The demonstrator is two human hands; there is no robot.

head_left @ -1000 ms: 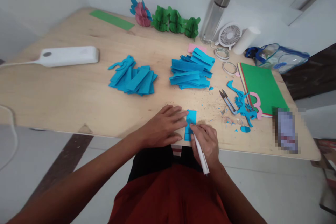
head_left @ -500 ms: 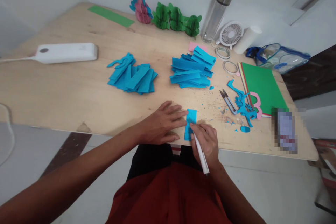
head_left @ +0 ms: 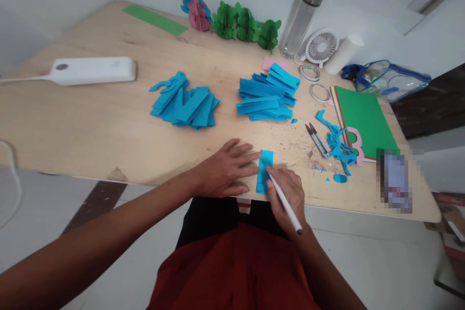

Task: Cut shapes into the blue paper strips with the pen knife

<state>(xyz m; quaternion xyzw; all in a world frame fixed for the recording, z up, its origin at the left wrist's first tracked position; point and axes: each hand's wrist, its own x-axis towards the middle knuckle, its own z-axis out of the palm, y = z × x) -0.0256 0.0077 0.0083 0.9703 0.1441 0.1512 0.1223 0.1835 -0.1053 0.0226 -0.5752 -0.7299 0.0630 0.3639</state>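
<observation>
A small blue paper strip (head_left: 265,167) lies upright near the table's front edge. My left hand (head_left: 227,169) rests flat with fingers spread, its fingertips touching the strip's left side. In my right hand (head_left: 289,196) is a white pen (head_left: 285,202), its tip end at the strip and its dark end pointing toward me. Dark line marks show on the strip, partly hidden by my fingers. Behind the strip sit two piles of folded blue paper, a left pile (head_left: 185,104) and a right pile (head_left: 267,94).
Thread snips (head_left: 317,141) lie beside blue paper scraps (head_left: 337,143) on the right. Farther out are green paper sheets (head_left: 366,121), a pink paper shape (head_left: 358,147) and tape rolls (head_left: 310,72). A bottle (head_left: 303,19), a fan (head_left: 321,47) and green paper ornaments (head_left: 245,24) stand behind.
The pen in my right hand has tilted, its rear end swinging right and slightly up. My left hand stays on the strip; the whole view shifts slightly.
</observation>
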